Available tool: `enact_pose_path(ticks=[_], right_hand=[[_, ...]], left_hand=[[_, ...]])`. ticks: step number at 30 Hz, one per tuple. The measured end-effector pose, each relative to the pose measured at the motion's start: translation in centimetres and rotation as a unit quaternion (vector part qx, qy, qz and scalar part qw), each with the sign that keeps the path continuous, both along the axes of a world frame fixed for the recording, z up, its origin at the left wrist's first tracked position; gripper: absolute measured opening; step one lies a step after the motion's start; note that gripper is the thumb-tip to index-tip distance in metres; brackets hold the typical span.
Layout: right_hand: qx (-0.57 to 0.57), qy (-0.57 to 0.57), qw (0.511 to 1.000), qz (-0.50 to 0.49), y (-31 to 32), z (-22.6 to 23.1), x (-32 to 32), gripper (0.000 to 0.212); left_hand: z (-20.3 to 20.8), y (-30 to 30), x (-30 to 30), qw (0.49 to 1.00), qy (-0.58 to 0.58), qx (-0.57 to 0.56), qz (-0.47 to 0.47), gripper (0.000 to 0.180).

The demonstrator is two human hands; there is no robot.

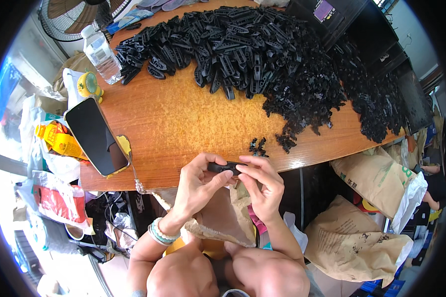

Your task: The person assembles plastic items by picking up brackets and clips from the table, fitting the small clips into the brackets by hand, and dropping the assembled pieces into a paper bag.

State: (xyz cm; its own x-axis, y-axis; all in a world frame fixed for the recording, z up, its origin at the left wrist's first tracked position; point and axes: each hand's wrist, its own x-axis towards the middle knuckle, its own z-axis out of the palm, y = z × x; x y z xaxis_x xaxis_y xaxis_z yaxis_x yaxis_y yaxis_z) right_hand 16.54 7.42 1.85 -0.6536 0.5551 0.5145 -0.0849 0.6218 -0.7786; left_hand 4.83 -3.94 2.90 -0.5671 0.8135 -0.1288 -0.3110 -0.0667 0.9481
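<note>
Between both hands, just over the table's near edge, is a small elongated black plastic part (222,167). My left hand (199,184) pinches its left end between thumb and fingers. The fingertips of my right hand (263,187) close on its right end; whether a smaller piece sits under them is hidden. Right beyond my hands lies a little cluster of tiny black pieces (257,147) on the wooden table (183,116). Below the hands, an open brown paper sack (220,218) rests at my lap.
A large heap of long black plastic parts (228,44) spans the far side, merging rightward into smaller black pieces (312,94). Black bins (381,44) stand far right. On the left are a smartphone (96,136), a water bottle (101,54) and a fan (79,20). Paper sacks (354,242) sit lower right.
</note>
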Motion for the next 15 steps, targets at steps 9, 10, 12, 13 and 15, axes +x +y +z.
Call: enact_pose_path(ticks=[9, 10, 12, 13, 15], right_hand=[[-0.247, -0.059, 0.967, 0.022, -1.2, -1.1, 1.0, 0.022], [-0.247, -0.059, 0.967, 0.020, -0.9, -1.4, 1.3, 0.022], [-0.381, -0.130, 0.907, 0.121, -0.2, -1.9, 2.1, 0.021], [-0.381, -0.129, 0.908, 0.119, -0.2, -2.1, 2.3, 0.021], [-0.326, -0.158, 0.914, 0.182, 0.1, -2.1, 2.8, 0.022]], left_hand=[[0.0, -0.6, -0.7, 0.998, 0.029, -0.040, -0.042, 0.018], [0.2, -0.4, -1.3, 0.991, 0.099, -0.043, -0.081, 0.022], [0.5, -0.5, -2.8, 0.969, 0.211, -0.079, -0.105, 0.032], [0.3, 0.1, -3.7, 0.942, 0.319, -0.083, -0.058, 0.029], [0.1, 2.6, -5.8, 0.926, 0.351, -0.142, -0.002, 0.024]])
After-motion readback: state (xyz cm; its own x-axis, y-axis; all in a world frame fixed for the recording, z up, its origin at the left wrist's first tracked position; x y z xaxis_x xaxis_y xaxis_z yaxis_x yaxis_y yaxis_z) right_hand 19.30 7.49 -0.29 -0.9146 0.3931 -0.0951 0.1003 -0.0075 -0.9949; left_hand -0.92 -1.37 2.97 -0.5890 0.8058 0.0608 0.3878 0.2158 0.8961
